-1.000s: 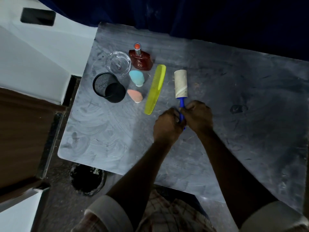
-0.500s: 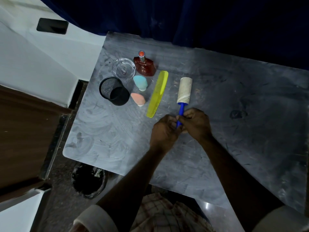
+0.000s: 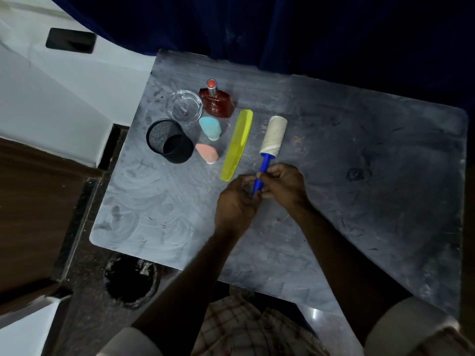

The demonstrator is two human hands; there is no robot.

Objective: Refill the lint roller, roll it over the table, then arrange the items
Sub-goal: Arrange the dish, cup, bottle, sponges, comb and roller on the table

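The lint roller (image 3: 273,136) has a pale, worn roll and a blue handle, and it lies on the grey table (image 3: 359,176) pointing away from me. My left hand (image 3: 237,201) and my right hand (image 3: 281,185) both close on the lower part of the blue handle, one on each side. To the roller's left lie a yellow comb (image 3: 237,145), a blue makeup sponge (image 3: 210,127), a pink makeup sponge (image 3: 207,153), a black mesh cup (image 3: 168,141), a clear glass dish (image 3: 184,107) and a red perfume bottle (image 3: 218,104).
A dark curtain hangs behind the table. A white surface with a black phone (image 3: 70,43) lies at the far left. A dark bin (image 3: 131,281) stands on the floor below the table's near-left corner, beside brown wooden furniture (image 3: 33,206).
The roller's head has tilted slightly to the right. Both hands stay closed on the blue handle. The camera has shifted, so the table sits lower and further right in view.
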